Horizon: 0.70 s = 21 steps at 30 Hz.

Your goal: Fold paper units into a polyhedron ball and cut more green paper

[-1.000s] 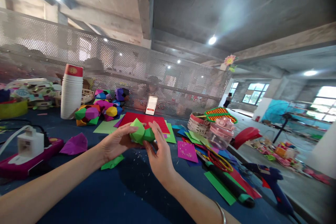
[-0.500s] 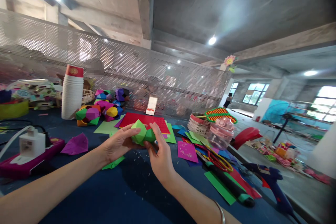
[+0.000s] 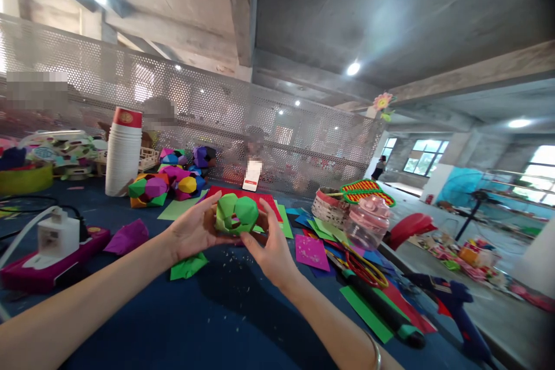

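Note:
A folded green paper piece (image 3: 236, 214), light green on its left and darker green on its right, is held above the dark blue tabletop (image 3: 173, 329). My left hand (image 3: 193, 228) supports it from the left, fingers behind and below. On the other side, my right hand (image 3: 271, 245) grips its right edge between thumb and fingers. Below my left wrist lies another folded green paper (image 3: 188, 266). A purple folded paper (image 3: 126, 237) rests further left. Beyond my hands, red paper sheets (image 3: 269, 203) lie on top of green ones.
At left stand a purple power strip (image 3: 93, 245) and stacked paper cups (image 3: 124, 156), beside multicoloured paper balls (image 3: 148, 188). A phone (image 3: 252, 174) leans against the perforated screen (image 3: 295, 144). To the right are a clear jar (image 3: 367, 222), a black-handled tool (image 3: 377, 303) and a glue gun (image 3: 451, 306).
The green paper piece has been turned in my hands, so a small gap between its folds now faces me. My left palm has opened more beneath it.

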Each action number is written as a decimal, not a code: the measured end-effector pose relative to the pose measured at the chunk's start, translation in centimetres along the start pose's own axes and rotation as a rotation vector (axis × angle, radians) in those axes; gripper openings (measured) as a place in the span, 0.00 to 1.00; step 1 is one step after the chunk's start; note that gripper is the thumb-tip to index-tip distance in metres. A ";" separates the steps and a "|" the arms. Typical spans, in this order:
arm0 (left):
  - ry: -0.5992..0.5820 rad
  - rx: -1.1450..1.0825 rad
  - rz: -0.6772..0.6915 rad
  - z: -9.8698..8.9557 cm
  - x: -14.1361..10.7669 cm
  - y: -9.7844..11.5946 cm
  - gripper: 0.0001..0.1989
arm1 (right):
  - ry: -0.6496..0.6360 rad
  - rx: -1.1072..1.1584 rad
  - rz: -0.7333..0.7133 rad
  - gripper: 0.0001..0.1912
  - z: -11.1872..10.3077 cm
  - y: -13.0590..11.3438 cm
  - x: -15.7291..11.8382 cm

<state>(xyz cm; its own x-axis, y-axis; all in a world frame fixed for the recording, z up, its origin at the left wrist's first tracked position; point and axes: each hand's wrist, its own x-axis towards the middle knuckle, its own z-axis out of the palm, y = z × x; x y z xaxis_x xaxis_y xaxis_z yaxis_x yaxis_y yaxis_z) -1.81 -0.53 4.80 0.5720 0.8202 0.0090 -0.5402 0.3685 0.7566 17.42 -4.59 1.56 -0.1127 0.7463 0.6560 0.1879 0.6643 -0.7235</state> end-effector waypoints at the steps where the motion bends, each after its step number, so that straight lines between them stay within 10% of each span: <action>1: 0.004 0.004 -0.010 0.0 0.0 0.0 0.21 | -0.026 0.019 -0.004 0.39 -0.1 0.1 0.1; 21: 0.081 0.124 0.014 1.2 -0.6 -1.1 0.20 | 0.046 -0.183 -0.211 0.27 0.4 -0.9 -0.8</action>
<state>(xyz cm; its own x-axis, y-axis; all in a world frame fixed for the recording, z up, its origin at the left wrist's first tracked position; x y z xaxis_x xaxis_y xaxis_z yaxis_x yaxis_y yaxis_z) -0.79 -1.92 4.77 0.5101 0.8596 -0.0289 -0.4648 0.3038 0.8317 16.94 -5.74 1.59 -0.1248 0.5865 0.8003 0.3381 0.7834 -0.5214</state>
